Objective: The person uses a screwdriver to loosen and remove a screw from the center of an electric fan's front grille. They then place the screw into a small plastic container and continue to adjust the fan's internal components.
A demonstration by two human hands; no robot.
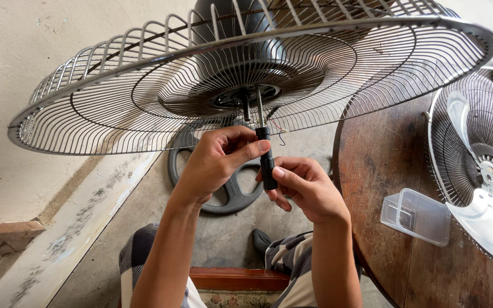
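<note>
A large wire fan guard [144,97] with a dark motor [229,23] behind it hangs tilted in front of me. A screwdriver [267,162] with a black handle points up into the guard's hub [241,97]. My left hand [215,162] grips the upper part of the handle, thumb across it. My right hand [306,188] pinches the lower end of the handle. Thin red and dark wires [279,132] dangle beside the shaft.
A round dark wooden table [395,159] stands at the right, bearing a clear plastic box [416,217] and a second fan [480,171] with pale blades in a guard. A black round fan base [232,194] lies on the concrete floor. A wall rises at left.
</note>
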